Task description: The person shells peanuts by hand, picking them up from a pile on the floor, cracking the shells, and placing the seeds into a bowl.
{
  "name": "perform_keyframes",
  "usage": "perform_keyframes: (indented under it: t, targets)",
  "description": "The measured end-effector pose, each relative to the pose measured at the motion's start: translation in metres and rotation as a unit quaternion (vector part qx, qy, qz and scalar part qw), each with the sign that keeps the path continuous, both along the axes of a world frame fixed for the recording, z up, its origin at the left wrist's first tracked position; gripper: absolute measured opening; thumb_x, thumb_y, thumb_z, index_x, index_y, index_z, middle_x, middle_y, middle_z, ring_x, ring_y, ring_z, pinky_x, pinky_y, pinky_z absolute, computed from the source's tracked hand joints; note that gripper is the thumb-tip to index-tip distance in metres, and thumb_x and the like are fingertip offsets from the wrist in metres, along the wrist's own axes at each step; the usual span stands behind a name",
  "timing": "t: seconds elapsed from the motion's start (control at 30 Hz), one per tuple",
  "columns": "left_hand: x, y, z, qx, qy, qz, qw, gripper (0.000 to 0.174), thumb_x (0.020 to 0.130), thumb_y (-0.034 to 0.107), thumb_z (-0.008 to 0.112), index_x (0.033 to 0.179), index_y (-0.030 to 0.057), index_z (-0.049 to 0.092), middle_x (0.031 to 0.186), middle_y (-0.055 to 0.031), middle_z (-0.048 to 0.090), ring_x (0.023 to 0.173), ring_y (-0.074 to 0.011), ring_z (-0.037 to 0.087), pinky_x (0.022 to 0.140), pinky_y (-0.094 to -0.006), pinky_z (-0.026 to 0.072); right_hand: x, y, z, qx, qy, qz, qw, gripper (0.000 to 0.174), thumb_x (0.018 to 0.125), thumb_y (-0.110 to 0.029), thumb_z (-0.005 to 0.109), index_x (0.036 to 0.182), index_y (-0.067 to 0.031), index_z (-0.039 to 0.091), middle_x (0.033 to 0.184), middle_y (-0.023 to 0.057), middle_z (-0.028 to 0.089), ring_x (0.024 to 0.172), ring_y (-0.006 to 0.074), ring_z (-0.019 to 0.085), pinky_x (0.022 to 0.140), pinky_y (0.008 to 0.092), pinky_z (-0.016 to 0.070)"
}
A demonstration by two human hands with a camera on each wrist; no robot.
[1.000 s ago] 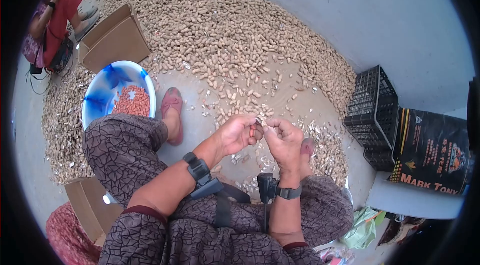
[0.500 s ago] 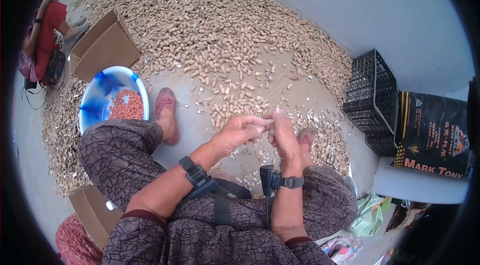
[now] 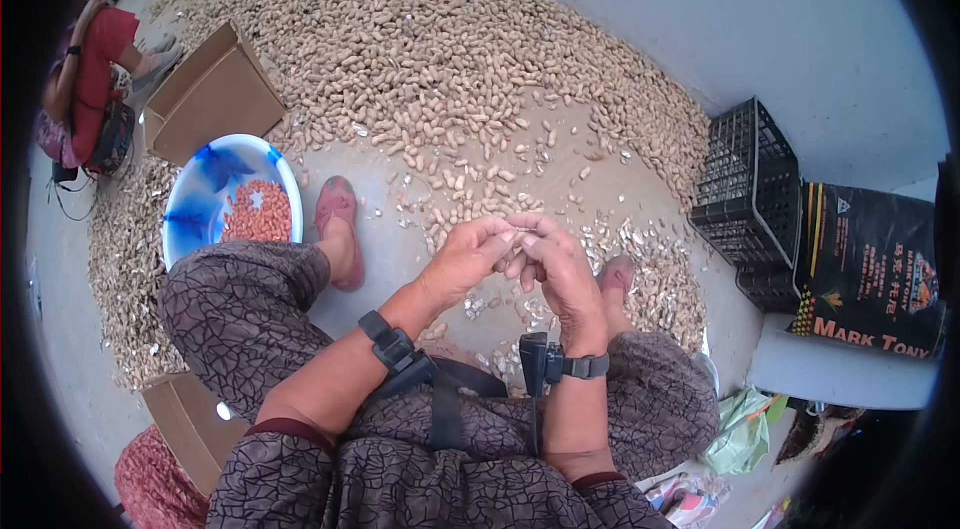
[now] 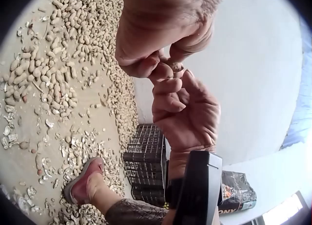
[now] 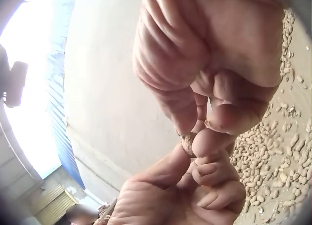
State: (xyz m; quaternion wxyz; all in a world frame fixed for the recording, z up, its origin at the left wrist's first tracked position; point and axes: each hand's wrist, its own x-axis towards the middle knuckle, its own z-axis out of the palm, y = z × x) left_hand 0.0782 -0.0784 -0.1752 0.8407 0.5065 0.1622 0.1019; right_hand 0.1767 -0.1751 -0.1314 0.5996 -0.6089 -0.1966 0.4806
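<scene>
Both hands meet above the floor between the knees. A small peanut in its shell (image 4: 176,67) (image 5: 188,143) is pinched between the fingertips of the left hand (image 3: 467,257) and the right hand (image 3: 560,269). In both wrist views the thumbs and forefingers close round it from two sides, and the other fingers are curled. The hands hide most of the peanut in the head view. Beyond them, loose peanuts (image 3: 470,204) lie on the floor, part of a wide heap (image 3: 430,39).
A blue and white basin (image 3: 190,204) with red kernels (image 3: 258,217) stands by the left knee. Cardboard boxes (image 3: 215,94) flank it. Black crates (image 3: 745,199) and a black sack (image 3: 870,269) stand at right. Another person (image 3: 100,69) sits at upper left.
One second ago the hands held an opened shell with a reddish kernel showing; half a second ago the right fingers were extended. Now the hands are together round a peanut.
</scene>
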Motion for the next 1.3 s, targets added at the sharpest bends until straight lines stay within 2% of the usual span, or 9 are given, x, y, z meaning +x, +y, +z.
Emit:
perform_keyframes:
  t: [0.07,0.17,0.37,0.6,0.77,0.87,0.97,1.17,1.3]
  targets:
    - [-0.001,0.005,0.003,-0.105,0.057,0.006,0.993,0.018,0.089,0.019,0.044,0.093,0.0036,0.053,0.072,-0.0018,0.056,0.061,-0.0051,0.047,0.056,-0.0178,0.0382,0.004,-0.003,-0.001,-0.002,-0.077,-0.010,0.997,0.021,0.082,-0.013,0.053,0.096,0.0020,0.056,0.071,0.0025,0.058,0.060,0.0061,0.052,0.048,0.0168,0.0390]
    - [-0.001,0.004,0.002,-0.178,0.008,0.016,0.984,0.018,0.088,0.019,0.046,0.095,0.0038,0.052,0.076,-0.0029,0.057,0.064,-0.0071,0.051,0.057,-0.0185,0.0387,0.002,0.000,-0.003,0.018,-0.084,-0.023,0.996,0.015,0.078,-0.002,0.056,0.092,0.0015,0.058,0.072,0.0030,0.060,0.062,0.0054,0.053,0.051,0.0170,0.0404]
    - [-0.002,0.006,0.009,-0.269,-0.022,0.013,0.963,0.019,0.086,0.017,0.051,0.098,0.0025,0.052,0.082,-0.0029,0.057,0.072,-0.0109,0.056,0.058,-0.0203,0.0398,0.003,-0.001,-0.007,0.046,-0.080,-0.061,0.994,0.015,0.078,-0.002,0.056,0.092,-0.0002,0.060,0.074,0.0015,0.061,0.062,0.0046,0.053,0.052,0.0169,0.0406]
    - [-0.003,0.009,0.004,-0.269,-0.083,-0.036,0.959,0.026,0.084,0.015,0.053,0.106,0.0010,0.051,0.088,-0.0039,0.056,0.074,-0.0094,0.053,0.059,-0.0192,0.0396,0.009,-0.005,-0.008,0.042,-0.072,-0.038,0.996,0.022,0.078,-0.007,0.056,0.099,-0.0002,0.058,0.075,0.0018,0.061,0.064,0.0049,0.054,0.053,0.0169,0.0407]
    - [-0.002,0.004,0.017,-0.207,-0.061,-0.019,0.976,0.028,0.085,0.017,0.052,0.108,0.0005,0.052,0.095,-0.0034,0.057,0.071,-0.0049,0.049,0.058,-0.0172,0.0372,0.006,-0.004,-0.001,0.112,0.025,0.000,0.993,0.038,0.074,-0.005,0.061,0.111,0.0003,0.052,0.084,0.0033,0.060,0.074,0.0088,0.056,0.065,0.0216,0.0453]
    - [-0.001,0.001,0.022,-0.165,-0.035,-0.002,0.986,0.028,0.086,0.018,0.052,0.108,0.0003,0.053,0.095,-0.0024,0.057,0.070,-0.0031,0.047,0.057,-0.0158,0.0350,0.003,-0.003,-0.003,0.075,-0.009,-0.004,0.997,0.036,0.072,-0.004,0.063,0.107,0.0009,0.054,0.087,0.0033,0.059,0.078,0.0097,0.055,0.072,0.0230,0.0450]
    - [-0.002,0.000,0.026,-0.111,0.002,0.007,0.994,0.027,0.086,0.020,0.051,0.105,0.0002,0.056,0.089,-0.0003,0.056,0.066,-0.0020,0.043,0.054,-0.0157,0.0325,0.004,-0.002,-0.010,0.050,-0.028,0.033,0.998,0.035,0.072,-0.008,0.064,0.104,0.0033,0.055,0.081,0.0039,0.059,0.074,0.0106,0.055,0.070,0.0241,0.0445]
    - [-0.004,-0.002,0.019,-0.119,0.004,-0.003,0.993,0.025,0.086,0.018,0.051,0.101,0.0002,0.058,0.076,0.0038,0.052,0.060,-0.0022,0.038,0.050,-0.0164,0.0293,-0.002,-0.001,-0.006,0.050,-0.021,0.012,0.998,0.031,0.072,-0.007,0.063,0.100,0.0029,0.058,0.081,0.0029,0.059,0.074,0.0091,0.054,0.070,0.0224,0.0431]
    - [-0.005,-0.003,0.015,-0.107,0.005,0.000,0.994,0.025,0.087,0.018,0.050,0.101,0.0001,0.058,0.075,0.0041,0.051,0.059,-0.0024,0.037,0.050,-0.0164,0.0287,-0.002,-0.001,-0.010,0.059,-0.005,0.008,0.998,0.025,0.073,-0.004,0.062,0.097,0.0031,0.059,0.081,0.0034,0.060,0.072,0.0088,0.054,0.067,0.0219,0.0450]
